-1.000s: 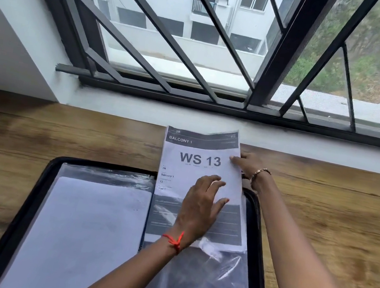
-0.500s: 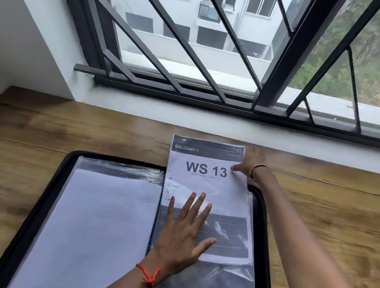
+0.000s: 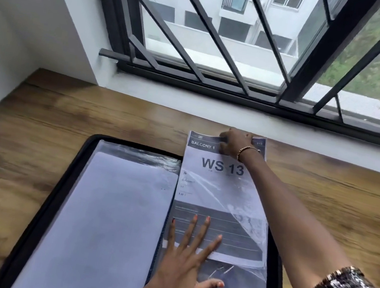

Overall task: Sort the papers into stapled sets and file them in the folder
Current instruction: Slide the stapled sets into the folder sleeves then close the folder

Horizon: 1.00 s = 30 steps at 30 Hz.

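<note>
A black folder (image 3: 57,187) lies open on the wooden table, with clear plastic sleeves on both sides. The left sleeve holds a blank white sheet (image 3: 107,218). A paper set (image 3: 216,188) printed "WS 13" and "BALCONY 1" sits partway inside the right clear sleeve (image 3: 252,231), its top sticking out past the folder's far edge. My left hand (image 3: 187,263) presses flat on the sleeve and the paper's lower end, fingers spread. My right hand (image 3: 236,143) rests on the paper's top edge; whether its fingers curl round that edge is hidden.
The wooden table (image 3: 36,134) stretches to both sides of the folder. A white sill and a window with black bars (image 3: 223,49) run along the far edge. A white wall (image 3: 15,29) closes the left side.
My left hand slid down from the paper's middle to its lower end and spread flat. My right hand moved from the paper's right edge up to its top edge. The view has shifted.
</note>
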Motion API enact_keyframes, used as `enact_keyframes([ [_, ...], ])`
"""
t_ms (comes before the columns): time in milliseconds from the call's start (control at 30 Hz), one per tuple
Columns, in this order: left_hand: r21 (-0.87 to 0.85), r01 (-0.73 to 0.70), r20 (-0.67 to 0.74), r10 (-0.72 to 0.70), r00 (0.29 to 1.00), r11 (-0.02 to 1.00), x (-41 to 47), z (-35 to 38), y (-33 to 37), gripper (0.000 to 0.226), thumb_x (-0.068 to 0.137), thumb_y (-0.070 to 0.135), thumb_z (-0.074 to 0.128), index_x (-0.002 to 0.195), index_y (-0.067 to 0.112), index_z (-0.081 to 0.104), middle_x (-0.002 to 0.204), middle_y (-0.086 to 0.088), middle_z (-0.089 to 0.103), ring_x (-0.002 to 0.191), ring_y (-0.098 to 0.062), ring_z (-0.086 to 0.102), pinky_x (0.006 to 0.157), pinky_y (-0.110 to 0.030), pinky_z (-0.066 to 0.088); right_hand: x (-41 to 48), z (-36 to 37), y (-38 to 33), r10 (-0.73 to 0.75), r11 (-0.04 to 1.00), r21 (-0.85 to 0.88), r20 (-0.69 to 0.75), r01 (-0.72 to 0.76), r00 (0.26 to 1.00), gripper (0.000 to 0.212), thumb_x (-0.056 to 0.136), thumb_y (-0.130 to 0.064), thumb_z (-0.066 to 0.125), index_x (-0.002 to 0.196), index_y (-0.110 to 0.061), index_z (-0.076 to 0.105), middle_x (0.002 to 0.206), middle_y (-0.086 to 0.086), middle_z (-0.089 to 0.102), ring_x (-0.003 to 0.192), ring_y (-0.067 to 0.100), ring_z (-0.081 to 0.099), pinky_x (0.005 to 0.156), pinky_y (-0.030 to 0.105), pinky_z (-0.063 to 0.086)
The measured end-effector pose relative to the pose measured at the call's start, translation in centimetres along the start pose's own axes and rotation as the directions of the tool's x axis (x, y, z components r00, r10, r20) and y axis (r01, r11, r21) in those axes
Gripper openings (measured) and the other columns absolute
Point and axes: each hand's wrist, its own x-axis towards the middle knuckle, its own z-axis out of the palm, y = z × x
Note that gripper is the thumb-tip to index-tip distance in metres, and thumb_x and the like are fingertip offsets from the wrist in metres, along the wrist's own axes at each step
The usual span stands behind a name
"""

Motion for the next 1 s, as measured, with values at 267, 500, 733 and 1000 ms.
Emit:
enact_keyframes([
  [267,0.007,-0.023,-0.028,0.023,0.999,1.000,-0.3,0.2,0.5,0.082,0.079,0.080,0.023,0.147,0.033,0.023,0.154,-0.009,0.022,0.142,-0.028,0.017,0.102,-0.063,0.011,-3.7,-0.5,0.8,0.000,0.991,0.134,0.088,-0.012,0.996,0.029,0.085,-0.002,0.059,0.113,-0.003,0.066,0.118,0.014,0.065,0.110,0.026,0.059,0.081,0.021,0.042],
  [500,0.018,-0.028,-0.015,0.028,0.999,0.999,0.4,0.7,0.4,0.081,0.080,0.080,0.014,0.144,0.032,0.030,0.153,-0.009,0.025,0.140,-0.031,0.021,0.104,-0.063,0.009,-7.2,1.2,0.4,-0.004,0.992,0.118,0.357,-0.041,0.934,0.029,0.081,-0.007,0.063,0.109,-0.011,0.070,0.109,0.007,0.069,0.084,0.015,0.055,0.072,0.022,0.039],
  [733,0.014,0.002,0.040,-0.002,0.999,1.000,0.5,0.8,0.4,0.079,0.081,0.079,0.009,0.143,0.035,0.029,0.154,-0.008,0.023,0.140,-0.032,0.022,0.104,-0.062,0.009,-8.7,1.7,-0.7,0.018,0.998,0.048,0.363,-0.038,0.932,0.030,0.084,-0.003,0.041,0.094,0.002,0.069,0.086,0.019,0.062,0.079,0.031,0.055,0.067,0.033,0.045],
  [1000,-0.079,-0.050,-0.052,0.046,0.998,0.996,0.7,0.8,0.2,0.080,0.077,0.079,-0.005,0.146,0.038,0.000,0.156,0.001,-0.010,0.144,-0.022,-0.012,0.109,-0.053,-0.016,-10.9,3.2,-0.8,0.082,0.996,-0.045,0.061,-0.079,0.995,0.033,0.093,-0.014,0.040,0.122,-0.008,0.056,0.128,0.013,0.052,0.116,0.029,0.047,0.099,0.040,0.035],
])
